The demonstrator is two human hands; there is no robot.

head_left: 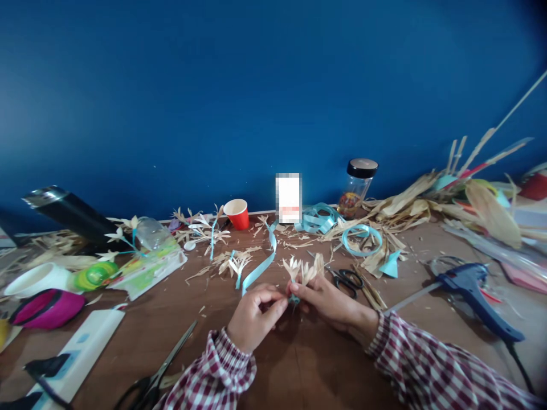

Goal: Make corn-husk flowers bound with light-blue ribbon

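My right hand [325, 299] is closed around the base of a small bunch of corn husk flowers [294, 269], whose pale petals point up. At the stem, a bit of light blue ribbon [294, 298] shows between my fingertips. My left hand [258, 313] pinches at this ribbon, thumb and forefinger pressed together beside the stem; the exact grip is partly hidden. A longer light blue ribbon strip [260, 267] runs across the table to just behind my left hand. Another husk flower [238, 269] with a blue-wrapped stem lies beyond it.
Scissors [164, 370] lie at the front left, black-handled scissors [348, 280] behind my right hand. A blue glue gun [474, 290] rests right, a power strip [81, 353] left. Behind stand a red cup [237, 214] and a jar [356, 188], among ribbon coils [362, 240] and husk scraps.
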